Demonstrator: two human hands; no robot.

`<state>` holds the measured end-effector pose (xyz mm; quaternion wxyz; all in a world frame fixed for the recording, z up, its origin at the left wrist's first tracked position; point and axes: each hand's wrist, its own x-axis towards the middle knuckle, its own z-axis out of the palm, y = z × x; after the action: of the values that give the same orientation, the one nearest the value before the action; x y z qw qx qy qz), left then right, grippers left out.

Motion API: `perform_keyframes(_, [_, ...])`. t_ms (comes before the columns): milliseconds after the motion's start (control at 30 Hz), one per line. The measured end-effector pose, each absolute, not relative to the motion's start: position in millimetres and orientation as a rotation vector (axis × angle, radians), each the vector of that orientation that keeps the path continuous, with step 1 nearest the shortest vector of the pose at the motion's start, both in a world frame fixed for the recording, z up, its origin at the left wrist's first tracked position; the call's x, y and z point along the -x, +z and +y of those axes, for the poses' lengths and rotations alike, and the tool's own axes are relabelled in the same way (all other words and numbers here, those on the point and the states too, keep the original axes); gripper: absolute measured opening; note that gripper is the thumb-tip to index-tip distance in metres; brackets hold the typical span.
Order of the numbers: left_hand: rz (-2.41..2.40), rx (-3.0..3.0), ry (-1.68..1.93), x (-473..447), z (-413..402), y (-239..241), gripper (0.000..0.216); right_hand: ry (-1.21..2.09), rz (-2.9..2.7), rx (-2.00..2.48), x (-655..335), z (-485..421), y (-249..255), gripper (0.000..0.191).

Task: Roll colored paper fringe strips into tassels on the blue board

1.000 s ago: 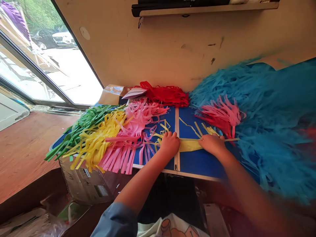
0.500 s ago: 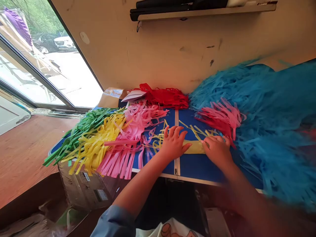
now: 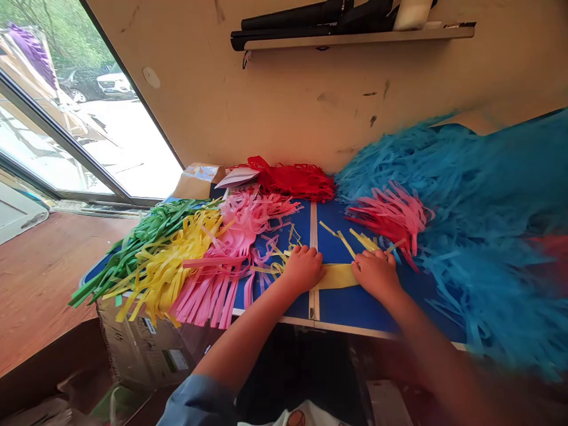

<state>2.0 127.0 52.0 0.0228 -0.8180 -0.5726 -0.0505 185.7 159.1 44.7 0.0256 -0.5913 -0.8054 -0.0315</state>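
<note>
A yellow fringed paper strip point(image 3: 339, 276) lies flat across the middle of the blue table point(image 3: 355, 299). My left hand point(image 3: 303, 267) rests on its left end with fingers curled under, knuckles up. At the strip's right end, my right hand point(image 3: 375, 273) presses down with fingers likewise curled closed. Yellow fringe pieces point(image 3: 355, 238) stick out beyond both hands.
Green point(image 3: 146, 234), yellow point(image 3: 175, 254) and pink point(image 3: 231, 248) fringe bundles hang over the table's left edge. Red fringe point(image 3: 293, 176) lies at the back, pink-red fringe point(image 3: 393, 213) beside a large blue pile point(image 3: 483, 219) on the right. A cardboard box point(image 3: 146, 349) stands below; a shelf point(image 3: 350, 36) hangs overhead.
My left hand's fingers, spread open half a second ago, have curled shut on the strip's left end. My right hand has shifted slightly left along the strip.
</note>
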Motion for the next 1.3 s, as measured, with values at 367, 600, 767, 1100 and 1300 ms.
perform_keyframes(367, [-1.739, 2.681, -0.228, 18.0, 124.6, 44.6, 0.020, -0.084, -2.386, 1.853, -188.0, 160.2, 32.4, 0.027])
perform_keyframes(600, [-1.765, 2.567, -0.127, 12.3, 126.1, 42.9, 0.019, -0.074, -2.421, 1.881, -188.7, 158.7, 35.6, 0.024])
perform_keyframes(767, [-1.741, 2.530, -0.110, 11.7, 128.0, 39.2, 0.021, -0.064, -2.405, 1.905, -187.1, 158.1, 36.1, 0.023])
perform_keyframes(1100, [-1.845, 2.626, -0.100, 17.7, 136.3, 48.7, 0.028, -0.019, -2.388, 1.925, -189.9, 159.3, 37.4, 0.025])
perform_keyframes(1300, [-1.920, 2.527, -0.111, 15.8, 136.3, 49.4, 0.029, 0.031, -2.357, 1.962, -187.8, 158.5, 40.3, 0.025])
